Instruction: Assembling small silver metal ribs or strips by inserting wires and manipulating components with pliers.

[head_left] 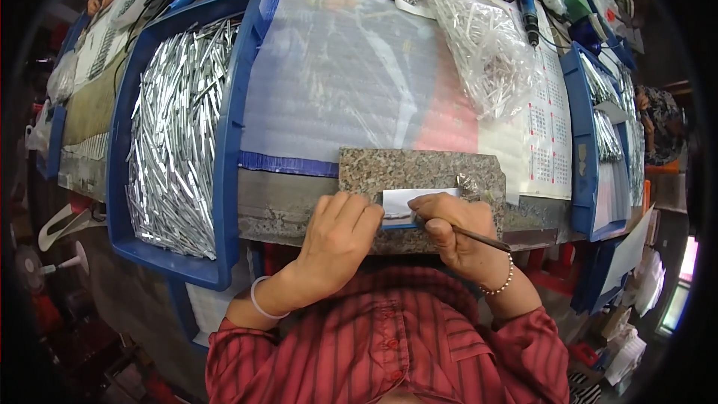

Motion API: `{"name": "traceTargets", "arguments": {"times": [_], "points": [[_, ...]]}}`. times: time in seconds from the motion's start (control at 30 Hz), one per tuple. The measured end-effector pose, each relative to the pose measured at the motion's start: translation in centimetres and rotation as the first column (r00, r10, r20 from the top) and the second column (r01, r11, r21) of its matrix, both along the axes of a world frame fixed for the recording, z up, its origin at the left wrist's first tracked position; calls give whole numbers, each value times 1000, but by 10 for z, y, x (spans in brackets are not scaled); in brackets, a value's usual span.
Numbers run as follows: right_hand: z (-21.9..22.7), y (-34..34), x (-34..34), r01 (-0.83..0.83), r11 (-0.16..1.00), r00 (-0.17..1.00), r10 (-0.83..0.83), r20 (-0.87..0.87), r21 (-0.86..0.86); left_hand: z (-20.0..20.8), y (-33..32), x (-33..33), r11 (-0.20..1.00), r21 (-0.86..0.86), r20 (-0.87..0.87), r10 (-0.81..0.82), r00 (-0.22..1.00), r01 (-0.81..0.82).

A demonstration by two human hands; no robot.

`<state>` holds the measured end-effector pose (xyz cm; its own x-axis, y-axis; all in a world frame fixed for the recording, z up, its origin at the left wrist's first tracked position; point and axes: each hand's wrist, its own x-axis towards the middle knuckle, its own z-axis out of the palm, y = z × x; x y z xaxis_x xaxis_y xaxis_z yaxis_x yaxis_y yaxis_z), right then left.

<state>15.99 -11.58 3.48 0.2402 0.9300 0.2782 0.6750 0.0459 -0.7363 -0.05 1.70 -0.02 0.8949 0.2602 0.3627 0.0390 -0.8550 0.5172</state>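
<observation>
A speckled granite slab (422, 161) lies at the table's near edge in front of me. On it rests a small white sheet or card (415, 194) with a blue strip (399, 225) along its near side. My left hand (338, 236) is closed, its curled fingers against the left end of the white piece; whatever they pinch is hidden. In my right hand (464, 230) is a thin dark-brown stick-like tool (485, 240), slanting down to the right, while the fingertips press on the white piece. Beside that hand sits a small shiny clump (469, 185), too small to make out.
To the left stands a blue tray (226, 142) full of thin silvery metal pieces. A clear bag of thin pale pieces (490, 67) lies at the back right. More metal pieces fill a blue tray (580, 135) on the right. A blue-black handheld tool (529, 19) stands behind.
</observation>
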Motion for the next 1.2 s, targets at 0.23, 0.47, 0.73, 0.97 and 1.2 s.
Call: {"name": "traceTargets", "arguments": {"times": [0.23, 0.47, 0.73, 0.97, 1.2], "points": [[33, 10, -18, -63, 997, 997, 60, 46, 49, -3, 0, -8, 999, 16, -18, 51, 999, -50], [13, 9, -13, 10, 993, 982, -31, -186, -115, -2, 1, -3, 999, 13, -8, 32, 999, -32], [38, -36, 3, 276, 959, 929, -250, -272, 61, -2, 4, -3, 999, 36, -10, -5, 1000, 5], [12, -31, 8, 208, 971, 972, -219, -91, -116, 1, 1, -5, 998, 65, -38, 5, 999, -2], [28, -72, 8, 252, 966, 928, -226, -297, 50, 19, -5, -21, 992, 83, 27, 90, 996, -92]]}}
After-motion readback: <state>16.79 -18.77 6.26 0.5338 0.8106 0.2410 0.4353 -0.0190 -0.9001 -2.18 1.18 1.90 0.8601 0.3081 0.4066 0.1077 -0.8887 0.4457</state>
